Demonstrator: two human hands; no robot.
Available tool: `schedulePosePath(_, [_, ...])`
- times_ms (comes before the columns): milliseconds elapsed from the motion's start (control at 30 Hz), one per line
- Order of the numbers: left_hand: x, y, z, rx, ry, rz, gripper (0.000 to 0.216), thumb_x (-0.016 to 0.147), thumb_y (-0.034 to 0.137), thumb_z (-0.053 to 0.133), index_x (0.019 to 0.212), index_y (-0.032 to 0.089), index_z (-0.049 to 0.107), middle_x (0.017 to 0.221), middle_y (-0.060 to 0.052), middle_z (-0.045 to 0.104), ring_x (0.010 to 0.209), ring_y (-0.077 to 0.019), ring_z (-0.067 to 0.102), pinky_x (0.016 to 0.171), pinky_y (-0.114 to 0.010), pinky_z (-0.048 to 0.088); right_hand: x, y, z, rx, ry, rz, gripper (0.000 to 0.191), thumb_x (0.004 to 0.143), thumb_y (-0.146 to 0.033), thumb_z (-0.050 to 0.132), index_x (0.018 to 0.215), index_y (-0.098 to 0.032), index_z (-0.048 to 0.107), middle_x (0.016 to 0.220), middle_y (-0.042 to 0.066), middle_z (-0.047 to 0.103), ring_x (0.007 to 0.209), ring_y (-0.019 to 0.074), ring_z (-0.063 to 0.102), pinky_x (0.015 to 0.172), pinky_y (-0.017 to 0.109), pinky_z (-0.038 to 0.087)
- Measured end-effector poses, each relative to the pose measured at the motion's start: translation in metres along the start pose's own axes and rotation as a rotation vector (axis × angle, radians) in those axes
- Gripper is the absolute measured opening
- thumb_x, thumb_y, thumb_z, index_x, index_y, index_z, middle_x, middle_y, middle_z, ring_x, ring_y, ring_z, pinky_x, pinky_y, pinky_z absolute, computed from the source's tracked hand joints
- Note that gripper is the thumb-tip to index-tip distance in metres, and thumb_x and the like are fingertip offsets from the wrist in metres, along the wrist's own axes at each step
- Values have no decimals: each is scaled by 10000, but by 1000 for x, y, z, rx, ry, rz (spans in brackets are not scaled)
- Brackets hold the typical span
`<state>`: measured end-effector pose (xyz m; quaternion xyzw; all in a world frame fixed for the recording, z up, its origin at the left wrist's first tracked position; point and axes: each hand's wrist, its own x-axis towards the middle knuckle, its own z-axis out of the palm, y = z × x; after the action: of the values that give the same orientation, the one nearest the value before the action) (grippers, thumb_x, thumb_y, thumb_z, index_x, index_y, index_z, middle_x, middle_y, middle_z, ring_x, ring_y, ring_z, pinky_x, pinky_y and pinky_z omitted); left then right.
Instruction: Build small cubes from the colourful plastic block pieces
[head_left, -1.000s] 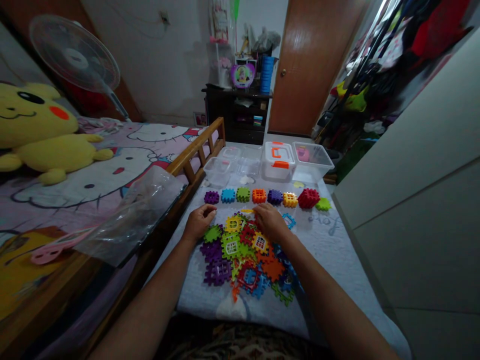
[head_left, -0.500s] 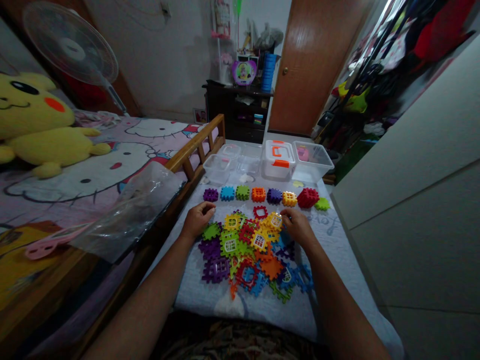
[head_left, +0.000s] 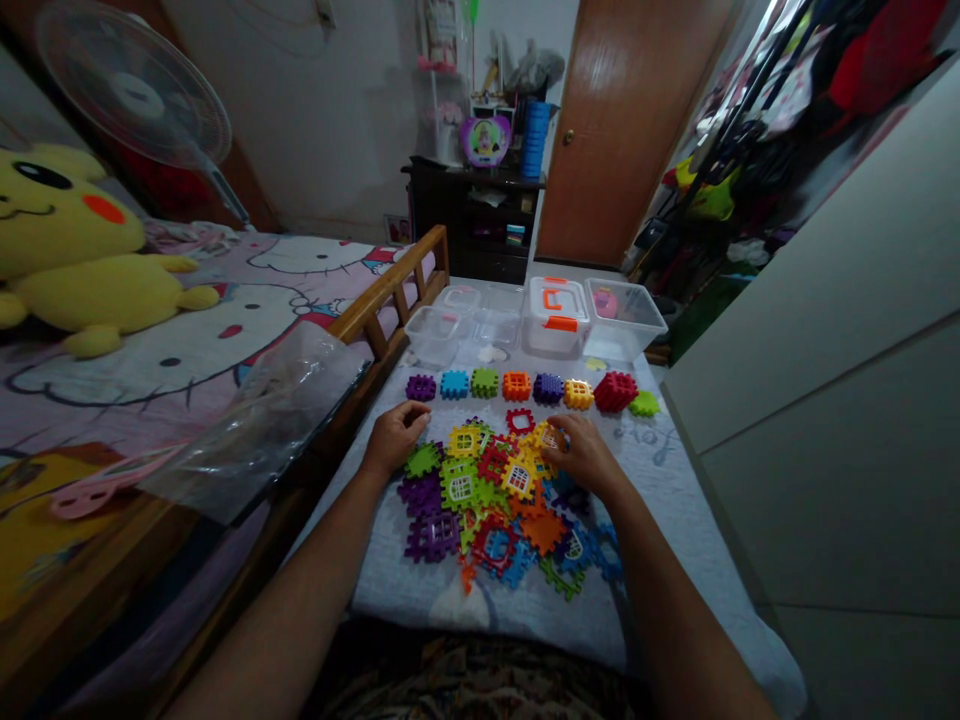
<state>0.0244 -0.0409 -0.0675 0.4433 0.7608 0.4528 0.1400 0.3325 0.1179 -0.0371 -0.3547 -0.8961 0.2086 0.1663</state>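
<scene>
A heap of interlocking plastic tiles in several colours lies on the cloth-covered table (head_left: 675,520) between my arms. My right hand (head_left: 586,455) is at the heap's far right side, thumb and fingers closed around the edges of a yellow window tile (head_left: 550,438), which they partly cover. To the left of the heap, my left hand (head_left: 396,438) rests with loosely bent fingers, thumb apart, holding nothing. Nearest to it is a green tile (head_left: 424,460) on top of purple tiles (head_left: 433,536). Another yellow window tile (head_left: 519,478) lies mid-heap, and a red frame tile (head_left: 520,421) beyond it.
Behind the heap runs a row of single-colour stacks, from a purple stack (head_left: 421,388) to a red stack (head_left: 616,391), with a green tile (head_left: 644,403) at its end. Farther back stand a lidded box (head_left: 556,325) and open clear bins (head_left: 624,325). A wooden bed rail (head_left: 386,300) borders the left.
My right hand has shifted left and its fingers have come around the yellow window tile. My left hand has stayed nearly still. The view has moved slightly.
</scene>
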Motion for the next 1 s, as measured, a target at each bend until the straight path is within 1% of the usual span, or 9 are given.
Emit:
schedulePosePath(133, [0,0,0,-7,-6,2,308,797,465,580,875,190,693,859,-49,727,816,-224,670,793,-328,505,-8,20,-17,60,97,58,377,798,-248,634,1166,-166,654,1084,117,697,1001,255,641,924,433,493])
schedulePosePath(267, [1,-5,1,-19,-6,0,311,789,469,593,882,190,696,871,-51,731,824,-227,674,791,-325,507,-22,31,-30,86,62,81,426,790,-361,681,1178,-189,644,1128,115,685,1041,268,634,935,442,491])
schedulePosePath(367, [2,-8,2,-15,-3,2,317,791,469,596,898,189,700,880,-52,734,830,-225,676,796,-320,507,-25,18,-22,24,8,60,467,797,-404,687,1203,-179,635,1172,131,671,1093,285,608,977,445,465])
schedulePosePath(467, [2,-8,2,-11,0,-2,322,789,469,592,894,184,702,877,-51,735,836,-224,678,802,-313,505,-22,1,-3,-73,-12,68,473,806,-386,672,1212,-148,626,1128,146,672,1060,291,599,965,432,460])
schedulePosePath(600, [1,-4,1,-7,4,-7,333,780,471,586,891,181,704,879,-54,740,828,-223,677,802,-313,507,-19,-4,14,-114,67,69,428,797,-312,640,1199,-163,619,1083,126,655,1038,278,585,960,411,455])
schedulePosePath(700, [2,-5,1,-6,2,-13,333,779,474,584,887,181,701,882,-59,742,830,-229,679,803,-322,509,-22,9,6,-67,137,57,456,778,-297,629,1215,-168,603,1123,129,631,1076,287,572,975,423,455])
schedulePosePath(833, [2,-6,1,3,-2,-14,336,779,484,586,885,186,699,879,-59,739,839,-234,683,807,-327,508,-35,38,-22,-51,188,109,464,749,-245,604,1205,-165,606,1156,133,624,1086,295,576,966,440,461])
schedulePosePath(900, [2,-5,1,12,-6,-11,339,777,492,587,883,190,701,871,-54,738,830,-233,683,794,-325,509,-43,51,-31,-81,153,153,466,732,-220,608,1195,-174,617,1166,128,631,1087,297,580,970,445,456])
schedulePosePath(1000, [2,-3,0,26,4,-13,338,766,496,591,874,195,703,860,-50,736,814,-233,681,776,-325,514,-53,62,-34,-139,28,210,417,731,-187,618,1146,-177,652,1166,131,646,1088,299,587,975,439,446])
